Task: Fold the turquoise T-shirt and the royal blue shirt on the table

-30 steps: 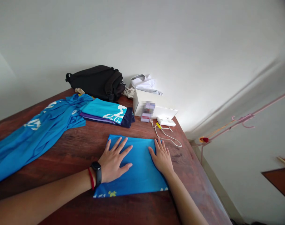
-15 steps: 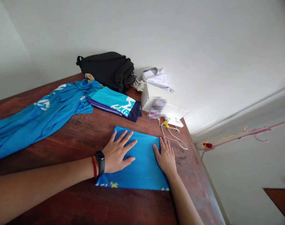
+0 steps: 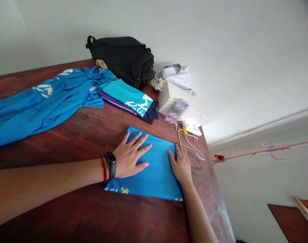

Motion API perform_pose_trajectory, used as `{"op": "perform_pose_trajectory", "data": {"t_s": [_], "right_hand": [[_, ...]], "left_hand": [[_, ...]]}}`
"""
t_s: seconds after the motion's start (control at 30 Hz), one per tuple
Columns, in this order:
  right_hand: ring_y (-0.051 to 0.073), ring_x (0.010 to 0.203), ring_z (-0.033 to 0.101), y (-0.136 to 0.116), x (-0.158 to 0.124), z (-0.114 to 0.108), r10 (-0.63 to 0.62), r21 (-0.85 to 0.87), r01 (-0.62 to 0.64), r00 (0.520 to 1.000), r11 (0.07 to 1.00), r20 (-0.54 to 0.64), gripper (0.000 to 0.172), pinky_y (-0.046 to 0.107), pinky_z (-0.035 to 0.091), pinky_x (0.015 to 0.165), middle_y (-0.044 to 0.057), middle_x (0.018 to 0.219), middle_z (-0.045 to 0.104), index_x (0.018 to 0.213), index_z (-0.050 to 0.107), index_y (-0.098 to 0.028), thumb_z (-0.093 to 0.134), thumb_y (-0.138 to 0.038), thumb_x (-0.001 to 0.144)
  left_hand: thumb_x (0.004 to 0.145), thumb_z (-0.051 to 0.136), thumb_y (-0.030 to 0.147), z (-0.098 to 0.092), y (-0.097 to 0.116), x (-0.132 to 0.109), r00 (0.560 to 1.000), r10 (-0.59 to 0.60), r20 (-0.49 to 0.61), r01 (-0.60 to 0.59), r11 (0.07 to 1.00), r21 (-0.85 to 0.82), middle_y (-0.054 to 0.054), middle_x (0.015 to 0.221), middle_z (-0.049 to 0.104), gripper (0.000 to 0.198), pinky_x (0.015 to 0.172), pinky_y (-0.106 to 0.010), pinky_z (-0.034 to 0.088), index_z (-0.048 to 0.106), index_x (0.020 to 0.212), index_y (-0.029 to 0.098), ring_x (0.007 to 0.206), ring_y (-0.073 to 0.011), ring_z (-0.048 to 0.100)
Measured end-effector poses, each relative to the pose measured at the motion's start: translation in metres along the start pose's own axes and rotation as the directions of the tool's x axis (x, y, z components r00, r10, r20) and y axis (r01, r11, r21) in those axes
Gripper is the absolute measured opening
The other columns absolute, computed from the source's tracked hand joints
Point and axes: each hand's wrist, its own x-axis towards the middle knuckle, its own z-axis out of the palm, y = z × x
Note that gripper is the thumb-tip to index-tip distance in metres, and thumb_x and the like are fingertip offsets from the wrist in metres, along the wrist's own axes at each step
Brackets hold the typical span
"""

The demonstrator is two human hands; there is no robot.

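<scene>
A blue folded shirt lies flat on the dark red-brown wooden table, with white and yellow print along its near edge. My left hand rests palm down on its left part, fingers spread. On its right edge lies my right hand, flat, with the thumb apart from the fingers. Neither hand grips the cloth. Beyond the left hand sits a stack of folded clothes, with a turquoise shirt on top and purple and navy cloth beneath. A loose, crumpled blue shirt stretches along the table's left side.
At the back stand a black backpack and a white box, with white cloth behind the box. A white cable lies near the table's right edge. Past that edge is a pink rod with hooks.
The camera view has tilted and shifted a little, so the things at the back sit higher in the picture. Both hands stay flat on the folded shirt in about the same places.
</scene>
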Motion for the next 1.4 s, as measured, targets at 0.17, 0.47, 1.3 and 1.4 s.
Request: {"op": "perform_pose_trajectory", "data": {"t_s": [0.17,0.47,1.3,1.4], "right_hand": [[0.029,0.153,0.014,0.000,0.000,0.000,0.007,0.007,-0.007,1.000,1.000,0.009,0.071,0.054,0.018,0.122,0.005,0.165,0.023,0.158,0.029,-0.019,0.032,-0.059,0.100],[0.032,0.154,0.008,-0.005,-0.002,-0.007,0.027,0.022,-0.027,1.000,0.999,0.003,0.071,0.058,0.017,0.121,0.006,0.166,0.018,0.159,0.026,-0.021,0.030,-0.061,0.100],[0.030,0.154,0.005,-0.048,-0.043,-0.014,-0.407,0.104,0.396,0.905,0.913,0.122,0.060,0.058,0.017,0.121,-0.001,0.167,0.011,0.158,0.024,-0.035,0.033,-0.057,0.103],[0.029,0.154,0.006,-0.040,-0.037,-0.012,-0.328,0.074,0.322,0.939,0.944,0.102,0.062,0.057,0.016,0.122,-0.001,0.167,0.012,0.158,0.024,-0.033,0.031,-0.058,0.103]], "left_hand": [[0.094,0.049,0.062,-0.002,0.001,0.001,1.000,-0.005,0.019,0.005,1.000,0.002,-0.007,0.166,0.021,0.064,0.118,-0.067,0.009,0.044,0.150,0.031,0.151,-0.0374,0.020],[0.097,0.043,0.063,-0.005,-0.022,0.014,0.995,-0.101,0.001,0.101,0.993,0.054,-0.009,0.164,0.026,0.064,0.116,-0.065,0.022,0.043,0.152,0.029,0.149,-0.0398,0.023],[0.095,0.051,0.059,-0.006,0.011,0.007,0.952,0.263,0.154,-0.265,0.964,-0.009,-0.008,0.164,0.025,0.072,0.121,-0.056,0.021,0.031,0.157,0.027,0.151,-0.0336,0.021],[0.096,0.050,0.060,-0.008,0.011,0.007,0.951,0.256,0.171,-0.262,0.965,0.013,-0.008,0.164,0.026,0.068,0.120,-0.057,0.020,0.039,0.154,0.027,0.151,-0.0349,0.022]]}}
